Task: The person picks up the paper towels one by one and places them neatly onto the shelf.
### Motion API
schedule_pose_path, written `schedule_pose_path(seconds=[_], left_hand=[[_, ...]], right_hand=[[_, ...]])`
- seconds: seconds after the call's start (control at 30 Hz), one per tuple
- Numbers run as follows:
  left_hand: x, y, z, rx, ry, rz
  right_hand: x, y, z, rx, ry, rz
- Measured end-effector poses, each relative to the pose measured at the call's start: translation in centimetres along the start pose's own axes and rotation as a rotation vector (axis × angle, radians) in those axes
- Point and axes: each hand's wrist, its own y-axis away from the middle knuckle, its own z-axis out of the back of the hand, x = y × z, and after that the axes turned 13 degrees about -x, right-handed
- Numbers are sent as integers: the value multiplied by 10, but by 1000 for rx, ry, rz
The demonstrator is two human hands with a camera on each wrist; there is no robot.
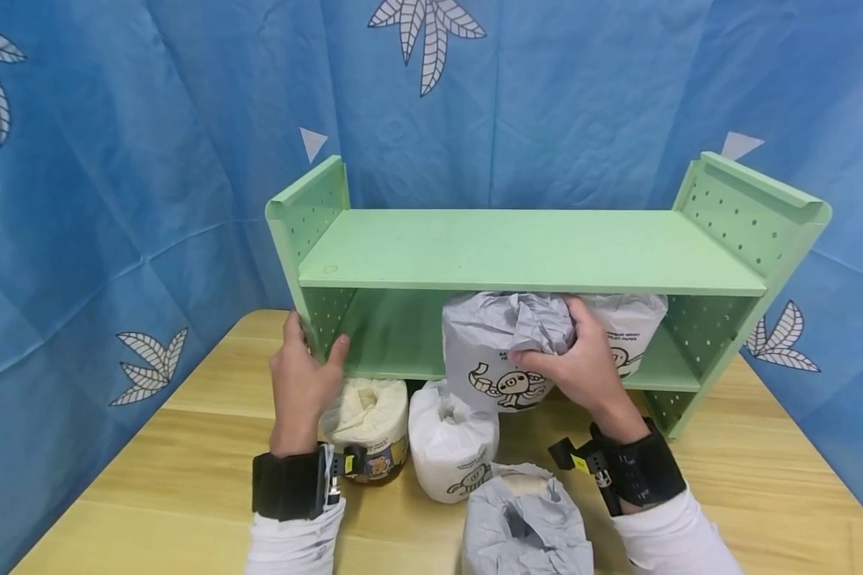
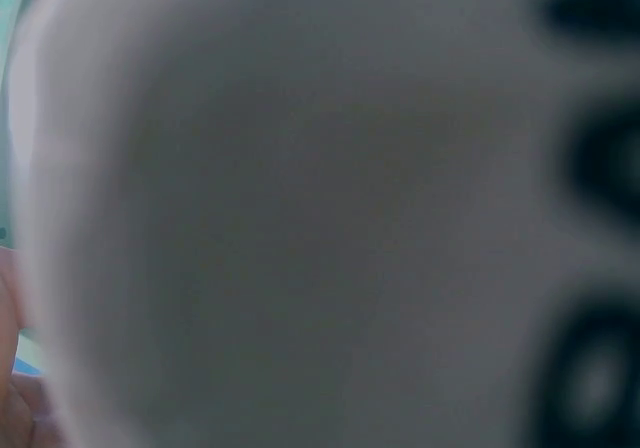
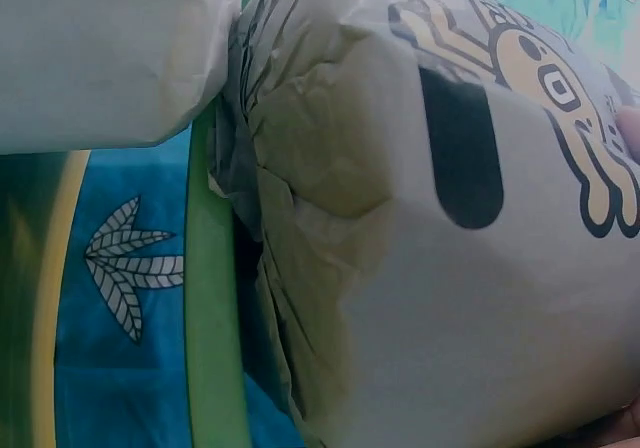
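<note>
Two rolls (image 1: 499,351) marked "TOILET PAPER"

Bright, even light in the head view — both wrist views blurred, too close

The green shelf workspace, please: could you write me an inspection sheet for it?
Surface: wooden table, light, bare at the sides.
Job's things: green shelf; wrapped toilet roll going onto its lower level, beside a second wrapped roll there.
Clutter: three more rolls in front, an unwrapped-top roll, a white roll, a grey-wrapped roll.
Grippers: right hand grips the roll's crumpled top; left hand holds the shelf's left side panel.
Cables: nothing seen.
Surroundings: blue leaf-print curtain.
</note>
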Motion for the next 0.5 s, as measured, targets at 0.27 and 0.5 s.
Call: schedule_pose_path(seconds=[0.27, 0.5], left_hand=[[1, 1, 1, 7, -6, 24], [-1, 1, 0, 5, 1, 3]], right_hand=[[5, -2, -4, -36, 61, -47], [6, -4, -4, -61, 86, -43]])
